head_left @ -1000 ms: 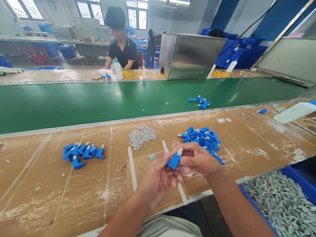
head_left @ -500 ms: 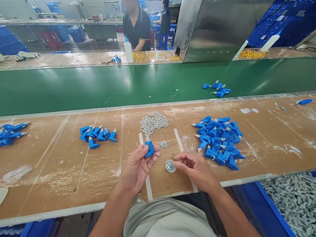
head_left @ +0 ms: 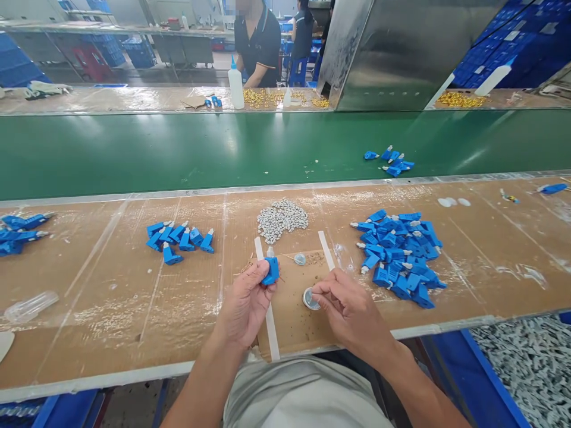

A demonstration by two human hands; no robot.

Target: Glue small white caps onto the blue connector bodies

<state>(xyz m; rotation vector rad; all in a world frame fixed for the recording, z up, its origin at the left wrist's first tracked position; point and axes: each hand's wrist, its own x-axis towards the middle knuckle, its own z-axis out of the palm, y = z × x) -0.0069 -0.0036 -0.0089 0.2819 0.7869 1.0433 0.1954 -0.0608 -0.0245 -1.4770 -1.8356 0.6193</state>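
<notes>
My left hand [head_left: 245, 297] pinches a blue part [head_left: 270, 271] with a pale tip pointing away from me. The fingers of my right hand [head_left: 348, 300] are pressed together at the rim of a small round dish [head_left: 310, 299] of clear stuff; whatever they hold is too small to make out. A smaller clear blob [head_left: 300, 259] with a thin stick beside it lies beyond the dish. Behind it is a pile of small grey pieces [head_left: 281, 220]. To the right is a big heap of blue parts [head_left: 399, 252], and a smaller group [head_left: 178, 239] lies at left.
Beyond the brown table [head_left: 111, 297] runs a green belt [head_left: 178, 154] carrying several blue parts [head_left: 392, 161]. A white bottle [head_left: 236, 86] stands past the belt, near a seated person [head_left: 259, 44]. A blue bin [head_left: 495, 380] of grey pieces is at lower right.
My left hand's fingers have closed in more around the blue part. My right hand has turned, its fingertips now over the dish. The view has shifted slightly.
</notes>
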